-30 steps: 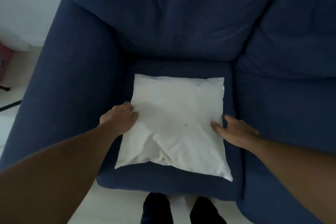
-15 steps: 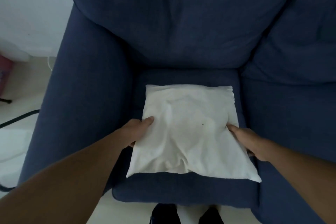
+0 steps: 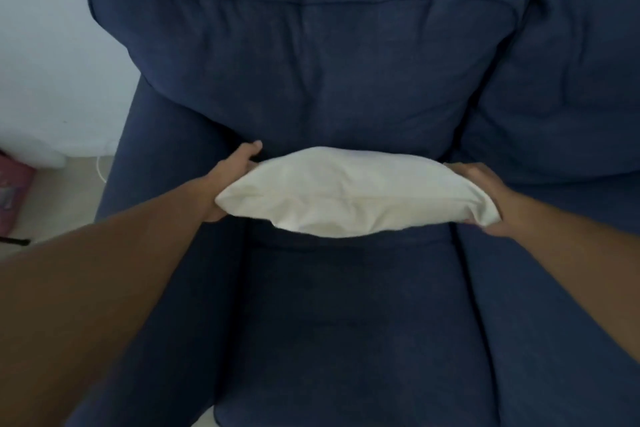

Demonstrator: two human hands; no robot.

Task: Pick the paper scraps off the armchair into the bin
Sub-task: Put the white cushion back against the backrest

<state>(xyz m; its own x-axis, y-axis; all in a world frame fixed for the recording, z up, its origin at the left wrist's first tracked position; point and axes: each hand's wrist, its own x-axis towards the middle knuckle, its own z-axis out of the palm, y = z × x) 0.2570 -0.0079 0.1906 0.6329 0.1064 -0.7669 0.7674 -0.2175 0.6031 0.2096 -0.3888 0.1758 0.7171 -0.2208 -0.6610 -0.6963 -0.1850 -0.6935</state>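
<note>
A dark blue armchair fills the view, its seat cushion bare below my arms. A white pillow is lifted off the seat and held level in front of the backrest. My left hand grips the pillow's left end and my right hand grips its right end. No paper scraps and no bin show in this view.
The backrest cushion rises behind the pillow. A second blue seat adjoins on the right. On the left are a white wall, pale floor and a pink object at the edge.
Both hands closed on the pillow's sides and raised it off the seat toward the backrest. The seat cushion underneath is now uncovered, and the view has tilted up.
</note>
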